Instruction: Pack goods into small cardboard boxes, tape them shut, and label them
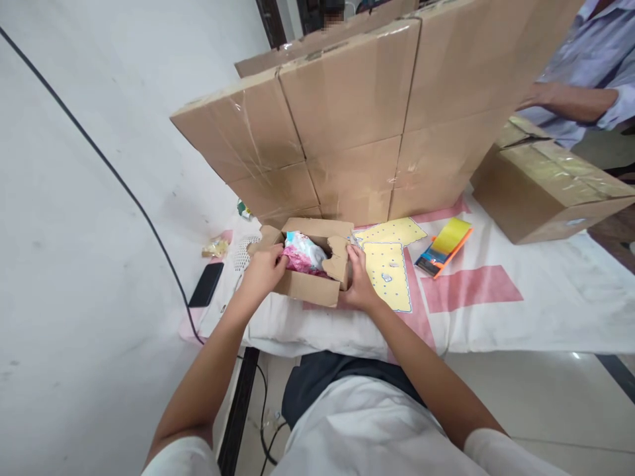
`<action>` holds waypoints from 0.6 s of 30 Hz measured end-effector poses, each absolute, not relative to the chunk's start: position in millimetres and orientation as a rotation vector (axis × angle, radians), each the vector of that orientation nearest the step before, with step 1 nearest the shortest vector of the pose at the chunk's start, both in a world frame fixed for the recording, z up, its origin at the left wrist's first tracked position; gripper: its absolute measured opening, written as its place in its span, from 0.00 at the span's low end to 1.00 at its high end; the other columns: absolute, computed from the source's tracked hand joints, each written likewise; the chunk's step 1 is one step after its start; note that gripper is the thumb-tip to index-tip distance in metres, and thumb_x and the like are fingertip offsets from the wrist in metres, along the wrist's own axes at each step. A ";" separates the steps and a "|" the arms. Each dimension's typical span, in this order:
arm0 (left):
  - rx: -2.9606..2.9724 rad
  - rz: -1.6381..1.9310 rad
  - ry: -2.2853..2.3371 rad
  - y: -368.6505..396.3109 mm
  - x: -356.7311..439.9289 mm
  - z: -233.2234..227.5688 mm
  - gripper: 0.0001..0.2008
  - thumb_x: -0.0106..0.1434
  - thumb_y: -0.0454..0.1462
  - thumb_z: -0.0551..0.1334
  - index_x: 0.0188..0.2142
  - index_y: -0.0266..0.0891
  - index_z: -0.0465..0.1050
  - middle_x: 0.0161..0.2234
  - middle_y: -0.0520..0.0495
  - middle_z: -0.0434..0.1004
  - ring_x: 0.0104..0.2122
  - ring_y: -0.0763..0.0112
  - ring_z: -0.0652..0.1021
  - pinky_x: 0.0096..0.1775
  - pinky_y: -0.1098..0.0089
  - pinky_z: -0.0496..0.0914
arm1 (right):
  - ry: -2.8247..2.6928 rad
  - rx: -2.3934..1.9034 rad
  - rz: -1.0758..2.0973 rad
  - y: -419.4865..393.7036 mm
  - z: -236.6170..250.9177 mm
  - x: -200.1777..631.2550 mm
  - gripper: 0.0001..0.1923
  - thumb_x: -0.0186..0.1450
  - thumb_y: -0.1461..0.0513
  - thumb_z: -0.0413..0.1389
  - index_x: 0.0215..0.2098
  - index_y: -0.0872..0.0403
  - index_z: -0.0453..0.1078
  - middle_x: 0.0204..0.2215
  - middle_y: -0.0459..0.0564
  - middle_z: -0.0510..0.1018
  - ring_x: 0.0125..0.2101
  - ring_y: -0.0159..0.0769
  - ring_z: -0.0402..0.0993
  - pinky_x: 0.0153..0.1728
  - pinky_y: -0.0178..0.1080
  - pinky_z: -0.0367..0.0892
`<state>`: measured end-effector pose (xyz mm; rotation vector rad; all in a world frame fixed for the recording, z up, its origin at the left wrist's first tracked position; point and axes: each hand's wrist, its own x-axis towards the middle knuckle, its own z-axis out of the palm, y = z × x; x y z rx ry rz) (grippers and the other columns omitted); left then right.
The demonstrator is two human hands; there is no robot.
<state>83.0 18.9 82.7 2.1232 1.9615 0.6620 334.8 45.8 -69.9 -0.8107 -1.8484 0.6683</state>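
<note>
Left hand (264,270) grips small carton's (308,285) near-left edge, right hand (358,283) clasps its right flap — steadying it open; pink-white packet (303,254) inside.

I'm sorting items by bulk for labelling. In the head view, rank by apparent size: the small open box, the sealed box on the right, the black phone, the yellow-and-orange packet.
1. Sealed box
2. Small open box
3. Yellow-and-orange packet and black phone: look alike, unranked.
</note>
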 end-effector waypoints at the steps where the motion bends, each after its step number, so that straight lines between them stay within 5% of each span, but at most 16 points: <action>1: 2.092 0.694 1.954 19.3 85.0 83.5 0.11 0.64 0.38 0.55 0.28 0.44 0.73 0.32 0.45 0.81 0.34 0.59 0.79 0.42 0.62 0.71 | -1.842 -0.803 0.660 46.3 -70.2 335.2 0.64 0.54 0.52 0.70 0.76 0.46 0.35 0.70 0.63 0.47 0.74 0.63 0.45 0.71 0.66 0.51; 4: 1.912 0.940 1.913 19.8 84.0 85.0 0.10 0.63 0.40 0.57 0.31 0.43 0.76 0.31 0.47 0.80 0.34 0.62 0.79 0.40 0.65 0.73 | -1.818 -0.787 0.645 46.7 -70.8 336.2 0.63 0.55 0.53 0.69 0.76 0.47 0.35 0.70 0.64 0.47 0.73 0.62 0.46 0.71 0.66 0.51; 11: 0.993 1.654 1.593 27.5 75.0 95.5 0.15 0.55 0.41 0.64 0.23 0.42 0.57 0.21 0.56 0.61 0.23 0.75 0.72 0.32 0.72 0.78 | -1.851 -0.784 0.665 46.8 -74.0 334.4 0.65 0.54 0.52 0.70 0.76 0.46 0.33 0.71 0.64 0.47 0.74 0.62 0.44 0.71 0.66 0.51; 18: 1.081 1.475 1.719 30.7 71.7 82.0 0.11 0.60 0.45 0.60 0.27 0.43 0.64 0.26 0.49 0.72 0.34 0.65 0.82 0.42 0.63 0.80 | -1.828 -0.781 0.625 48.9 -76.6 335.0 0.66 0.54 0.50 0.71 0.76 0.46 0.33 0.70 0.64 0.47 0.73 0.63 0.46 0.71 0.67 0.51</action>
